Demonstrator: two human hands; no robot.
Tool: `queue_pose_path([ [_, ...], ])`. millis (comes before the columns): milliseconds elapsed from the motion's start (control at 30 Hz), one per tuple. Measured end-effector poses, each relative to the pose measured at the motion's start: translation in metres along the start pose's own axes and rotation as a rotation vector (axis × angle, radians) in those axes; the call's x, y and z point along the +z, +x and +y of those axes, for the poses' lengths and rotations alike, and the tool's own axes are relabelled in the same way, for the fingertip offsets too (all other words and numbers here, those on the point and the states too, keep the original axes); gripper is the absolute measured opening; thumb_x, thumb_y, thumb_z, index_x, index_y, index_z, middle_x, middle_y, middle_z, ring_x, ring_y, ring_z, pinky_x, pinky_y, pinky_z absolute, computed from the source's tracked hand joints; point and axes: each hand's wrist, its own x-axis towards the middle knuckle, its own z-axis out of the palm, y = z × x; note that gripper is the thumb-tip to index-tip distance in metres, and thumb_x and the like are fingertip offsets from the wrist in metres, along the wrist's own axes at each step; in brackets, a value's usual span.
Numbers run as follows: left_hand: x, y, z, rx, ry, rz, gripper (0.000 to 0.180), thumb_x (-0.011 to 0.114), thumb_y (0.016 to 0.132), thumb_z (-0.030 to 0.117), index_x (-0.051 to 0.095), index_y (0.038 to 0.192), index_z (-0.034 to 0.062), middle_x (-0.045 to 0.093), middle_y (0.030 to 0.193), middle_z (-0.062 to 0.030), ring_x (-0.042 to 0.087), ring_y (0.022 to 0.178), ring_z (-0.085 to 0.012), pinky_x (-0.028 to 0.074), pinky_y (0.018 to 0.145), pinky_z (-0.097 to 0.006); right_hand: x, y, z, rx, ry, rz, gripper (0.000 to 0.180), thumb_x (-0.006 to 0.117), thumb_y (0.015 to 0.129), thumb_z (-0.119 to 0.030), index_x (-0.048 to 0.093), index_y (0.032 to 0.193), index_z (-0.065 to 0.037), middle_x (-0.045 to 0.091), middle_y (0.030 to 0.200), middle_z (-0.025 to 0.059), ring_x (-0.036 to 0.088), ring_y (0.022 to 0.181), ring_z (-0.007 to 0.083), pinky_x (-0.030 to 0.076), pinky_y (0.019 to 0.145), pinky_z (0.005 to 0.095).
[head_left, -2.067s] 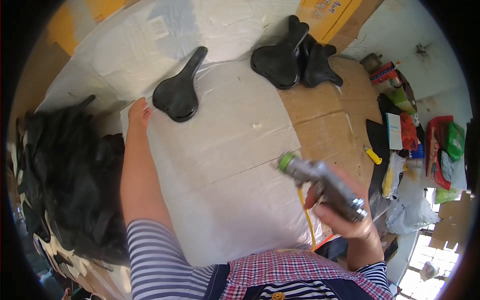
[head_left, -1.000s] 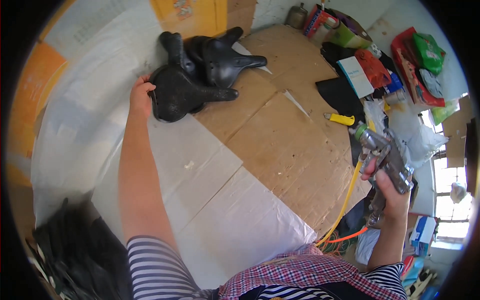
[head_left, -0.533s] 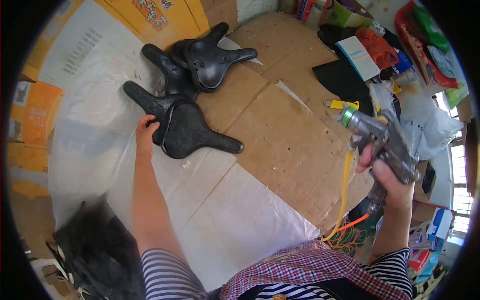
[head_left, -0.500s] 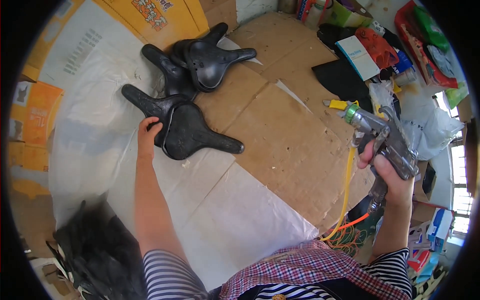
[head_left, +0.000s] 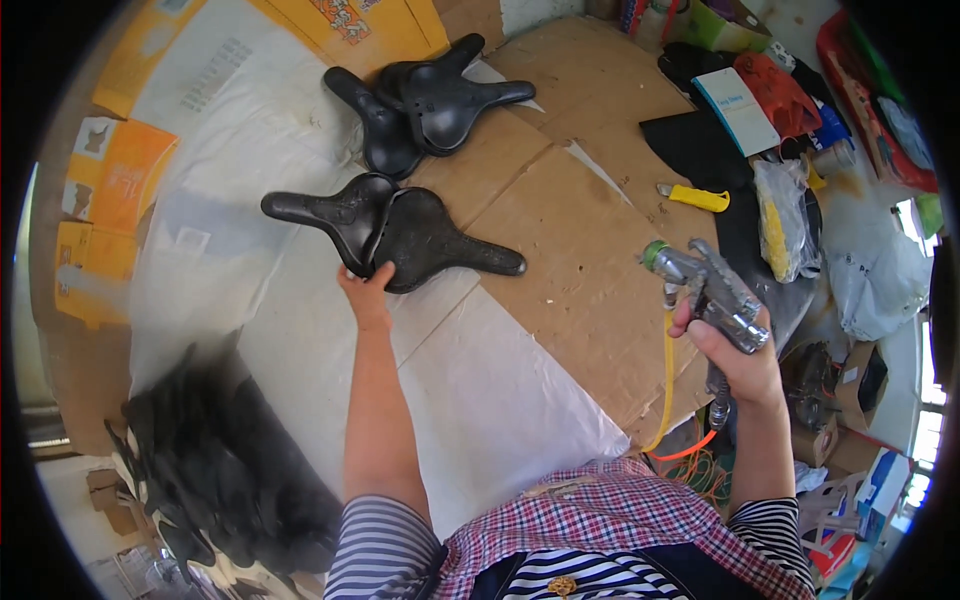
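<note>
In the left half of the work surface lie two black bicycle saddles, a left one (head_left: 335, 215) and a right one (head_left: 420, 240), their broad ends meeting and their noses pointing apart. My left hand (head_left: 368, 297) pinches the near edge where the saddles meet; the fingertips are partly hidden beneath it. On the right, my right hand (head_left: 740, 355) is wrapped round the grip of a grey metal spray gun (head_left: 718, 290) with a green ring at its front. A yellow hose (head_left: 669, 385) and an orange hose (head_left: 690, 446) run down from the gun.
Several more saddles (head_left: 440, 110) lie overlapped farther back on the cardboard (head_left: 570, 235). A yellow-handled utility knife (head_left: 698, 197) rests at right, near a book (head_left: 735, 110) and plastic bags (head_left: 785, 220). A heap of black pieces (head_left: 220, 450) stands at lower left.
My left hand has shifted from the left saddle's upper side to the near edge where both meet. The left saddle has turned slightly. The spray gun has moved left, away from the knife.
</note>
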Motion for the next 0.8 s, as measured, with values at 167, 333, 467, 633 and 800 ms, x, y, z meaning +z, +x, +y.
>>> queue_pose_path([
  [167, -0.003, -0.013, 0.013, -0.329, -0.332, 0.022, 0.042, 0.067, 0.072, -0.005, 0.047, 0.11, 0.0003, 0.056, 0.104, -0.011, 0.056, 0.094, -0.0223, 0.047, 0.084, -0.032, -0.005, -0.006, 0.005, 0.027, -0.072, -0.054, 0.04, 0.07, 0.076, -0.011, 0.054, 0.111, 0.001, 0.059, 0.087, 0.0012, 0.056, 0.083, 0.0091, 0.045, 0.075, 0.0245],
  [333, -0.113, 0.016, 0.081, -0.077, -0.31, 0.077, 0.014, 0.058, 0.084, 0.008, 0.061, 0.096, 0.002, 0.063, 0.096, -0.0106, 0.06, 0.091, -0.0202, 0.051, 0.081, -0.031, -0.03, -0.007, 0.018, 0.059, -0.006, -0.031, 0.051, 0.07, 0.077, -0.008, 0.05, 0.123, 0.001, 0.06, 0.087, 0.0, 0.055, 0.082, 0.0072, 0.045, 0.074, 0.0225],
  [467, -0.202, 0.026, 0.198, 0.313, -0.861, 0.425, 0.043, 0.06, 0.082, 0.019, 0.05, 0.117, -0.0047, 0.056, 0.117, -0.017, 0.053, 0.109, -0.0299, 0.044, 0.091, -0.044, -0.055, -0.003, 0.023, 0.114, 0.004, 0.042, 0.051, 0.069, 0.078, -0.007, 0.049, 0.124, 0.001, 0.06, 0.088, 0.0, 0.055, 0.081, 0.0074, 0.045, 0.074, 0.0228],
  [633, -0.195, 0.105, 0.19, 0.156, -0.498, 0.152, 0.03, 0.052, 0.091, 0.03, 0.05, 0.104, 0.0029, 0.053, 0.111, -0.0149, 0.054, 0.097, -0.0311, 0.043, 0.091, -0.047, -0.067, 0.018, 0.015, 0.042, 0.095, -0.038, 0.053, 0.07, 0.077, -0.011, 0.048, 0.123, 0.003, 0.06, 0.088, 0.0027, 0.056, 0.08, 0.0095, 0.046, 0.074, 0.0242],
  [800, 0.101, 0.1, 0.027, -0.308, -0.3, 0.034, 0.046, 0.061, 0.078, 0.001, 0.045, 0.121, 0.002, 0.056, 0.096, -0.0103, 0.058, 0.079, -0.027, 0.053, 0.074, -0.036, -0.053, 0.039, -0.023, -0.051, 0.165, -0.058, 0.054, 0.072, 0.074, -0.014, 0.05, 0.12, 0.006, 0.06, 0.088, 0.0043, 0.057, 0.079, 0.0108, 0.046, 0.074, 0.0253],
])
